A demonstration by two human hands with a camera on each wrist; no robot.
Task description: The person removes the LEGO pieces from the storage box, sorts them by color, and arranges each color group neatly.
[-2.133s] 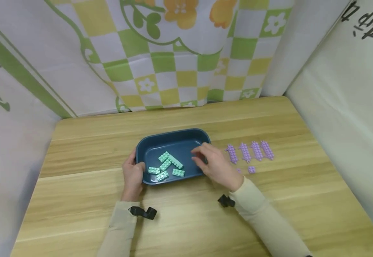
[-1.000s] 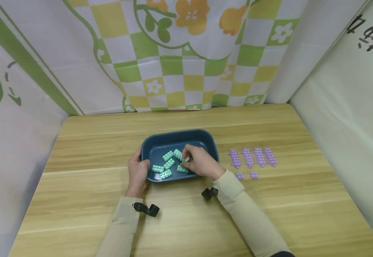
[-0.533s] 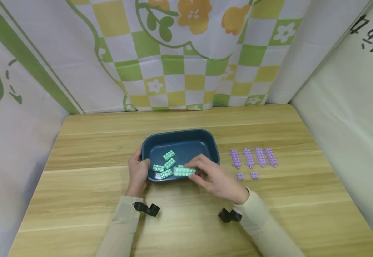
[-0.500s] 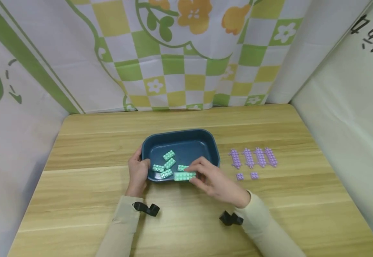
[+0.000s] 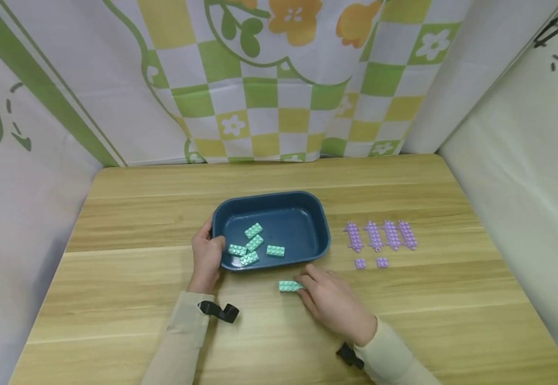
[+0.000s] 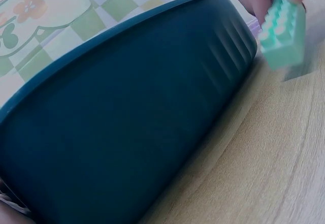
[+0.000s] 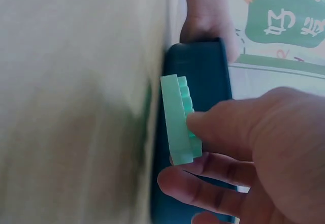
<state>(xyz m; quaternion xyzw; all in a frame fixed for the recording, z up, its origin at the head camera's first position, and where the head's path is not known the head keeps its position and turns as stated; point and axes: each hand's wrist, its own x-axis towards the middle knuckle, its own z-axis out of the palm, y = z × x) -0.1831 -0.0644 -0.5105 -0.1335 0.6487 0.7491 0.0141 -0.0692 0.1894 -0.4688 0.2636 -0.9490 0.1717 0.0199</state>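
Observation:
My left hand (image 5: 207, 261) grips the left end of a dark blue tray (image 5: 303, 224), thumb over the rim. Between thumb and fingers of my right hand (image 5: 334, 305) is a long mint-green toy brick (image 5: 288, 286), held just in front of the tray. The right wrist view shows that brick (image 7: 177, 120) side-on, studs towards the thumb. In the left wrist view the brick (image 6: 284, 36) hangs a little above the wood, beside the tray's outer wall (image 6: 127, 107). Several shorter mint-green bricks (image 5: 254, 243) lie inside the tray, mostly on its left side.
Right of the tray, several long purple studded pieces (image 5: 374, 236) stand in a row on the wooden table (image 5: 139, 214). Two small square purple bricks (image 5: 382, 262) lie in front of them. A checkered curtain (image 5: 279, 107) hangs behind the table, with a white wall on either side.
My right hand reached into the tray, took the long mint-green brick and brought it out over the front rim towards me. The left hand has kept its hold on the tray.

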